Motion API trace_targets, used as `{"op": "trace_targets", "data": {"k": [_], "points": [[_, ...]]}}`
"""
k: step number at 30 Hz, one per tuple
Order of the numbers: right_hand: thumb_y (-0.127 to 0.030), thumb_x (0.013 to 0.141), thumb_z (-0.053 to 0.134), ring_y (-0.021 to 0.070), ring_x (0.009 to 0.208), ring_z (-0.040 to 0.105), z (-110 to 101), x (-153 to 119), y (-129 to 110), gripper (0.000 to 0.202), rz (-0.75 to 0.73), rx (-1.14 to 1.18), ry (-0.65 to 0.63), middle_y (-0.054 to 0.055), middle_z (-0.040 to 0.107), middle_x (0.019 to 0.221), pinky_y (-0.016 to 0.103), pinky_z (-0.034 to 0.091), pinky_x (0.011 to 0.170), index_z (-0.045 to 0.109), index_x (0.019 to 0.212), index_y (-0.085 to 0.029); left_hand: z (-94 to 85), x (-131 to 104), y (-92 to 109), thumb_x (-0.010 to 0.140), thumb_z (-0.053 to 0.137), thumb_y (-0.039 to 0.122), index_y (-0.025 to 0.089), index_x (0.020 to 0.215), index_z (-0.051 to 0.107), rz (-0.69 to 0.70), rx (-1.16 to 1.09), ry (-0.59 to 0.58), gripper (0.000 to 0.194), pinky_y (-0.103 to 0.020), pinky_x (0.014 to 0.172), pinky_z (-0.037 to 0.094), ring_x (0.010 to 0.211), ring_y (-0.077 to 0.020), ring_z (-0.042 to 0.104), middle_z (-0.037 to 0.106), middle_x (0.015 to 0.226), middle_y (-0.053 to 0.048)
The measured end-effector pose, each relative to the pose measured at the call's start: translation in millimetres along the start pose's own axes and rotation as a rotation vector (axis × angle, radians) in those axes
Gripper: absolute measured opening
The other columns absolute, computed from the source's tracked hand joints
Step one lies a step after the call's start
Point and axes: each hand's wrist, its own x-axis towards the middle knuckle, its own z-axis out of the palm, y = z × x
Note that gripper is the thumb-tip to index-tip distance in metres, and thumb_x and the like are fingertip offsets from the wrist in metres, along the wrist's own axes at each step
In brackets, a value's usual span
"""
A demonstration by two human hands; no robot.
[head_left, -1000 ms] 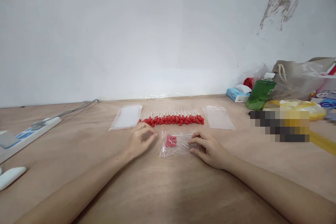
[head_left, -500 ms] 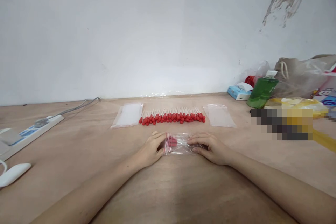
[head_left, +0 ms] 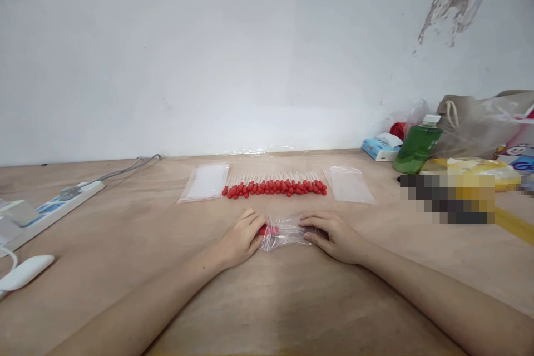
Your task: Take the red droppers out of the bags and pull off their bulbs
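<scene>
So I'm at the big brown bench [head_left: 250, 311]. My left hand [head_left: 242, 239] is clamped on one end of a clear plastic bag [head_left: 287, 239] in the center of the frame, and my right hand [head_left: 336, 236] is curled around the other, some fingertips hidden. Red ends [head_left: 273, 230] show through the film by my left fingers. My take: steady the right end, work the film with the left, and go easy, since crumpled plastic snags and sticks could poke through. Keeping it low and level should stop the contents sliding.

Other stuff, big to small: a beige bag [head_left: 463, 103] sits at the right edge, in a heap with yellow packaging [head_left: 484, 169]. In the middle, just beyond my hands, a row of red-tipped sticks [head_left: 277, 186] is what I'd most likely bump with a knuckle. A power strip [head_left: 89, 193] runs along the left side. Flat bags flank the row, a left stack [head_left: 204, 182] and a right stack [head_left: 351, 183]. Then a green bottle [head_left: 419, 147] and a blue tissue pack [head_left: 377, 149], center right, well out of elbow range.
</scene>
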Motion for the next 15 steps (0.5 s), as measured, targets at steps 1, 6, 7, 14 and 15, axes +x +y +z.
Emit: {"op": "trace_targets", "data": {"k": [1, 6, 7, 14, 15], "points": [[-0.030, 0.082, 0.049, 0.0191, 0.103, 0.053, 0.3, -0.2, 0.5, 0.027, 0.005, -0.010, -0.003, 0.007, 0.060, 0.108, 0.036, 0.042, 0.089, 0.058, 0.107, -0.023, 0.2, -0.2, -1.3, 0.082, 0.040, 0.014, 0.018, 0.088, 0.049, 0.014, 0.004, 0.012, 0.012, -0.031, 0.071, 0.038, 0.079, -0.0197, 0.044, 0.054, 0.081, -0.006], [-0.032, 0.082, 0.048, 0.0194, 0.103, 0.053, 0.4, -0.9, 1.9, 0.028, 0.022, -0.031, -0.018, 0.007, 0.059, 0.110, 0.036, 0.042, 0.088, 0.058, 0.107, -0.023, -0.6, -1.4, -7.8, 0.085, 0.037, 0.013, 0.018, 0.098, 0.051, 0.020, -0.058, 0.129, 0.020, -0.030, 0.071, 0.039, 0.078, -0.0180, 0.048, 0.058, 0.084, -0.006], [-0.032, 0.082, 0.048, 0.0193, 0.103, 0.053, 0.1, -0.7, 1.7, 0.028, 0.022, -0.029, -0.017, 0.007, 0.059, 0.110, 0.036, 0.042, 0.088, 0.058, 0.107, -0.022, -1.3, -1.9, -9.3, 0.085, 0.036, 0.014, 0.018, 0.100, 0.051, 0.002, -0.083, 0.157, 0.021, -0.029, 0.072, 0.040, 0.079, -0.0173, 0.049, 0.058, 0.086, -0.006], [-0.030, 0.083, 0.048, 0.0203, 0.104, 0.052, -2.5, 0.6, -2.1, 0.028, 0.026, -0.011, -0.015, 0.009, 0.059, 0.110, 0.036, 0.042, 0.088, 0.059, 0.106, -0.020, -2.7, -7.6, -16.8, 0.089, 0.036, 0.026, 0.021, 0.100, 0.052, -0.183, -0.317, 0.061, 0.020, -0.025, 0.071, 0.044, 0.078, -0.0136, 0.056, 0.060, 0.088, -0.002], [-0.030, 0.082, 0.048, 0.0205, 0.104, 0.052, -2.5, 0.5, -2.3, 0.028, 0.024, -0.011, -0.014, 0.009, 0.059, 0.109, 0.037, 0.043, 0.088, 0.059, 0.106, -0.021, -1.7, -8.1, -18.1, 0.088, 0.037, 0.027, 0.021, 0.101, 0.051, -0.217, -0.354, 0.071, 0.020, -0.025, 0.071, 0.044, 0.078, -0.0136, 0.056, 0.060, 0.089, -0.002]]}}
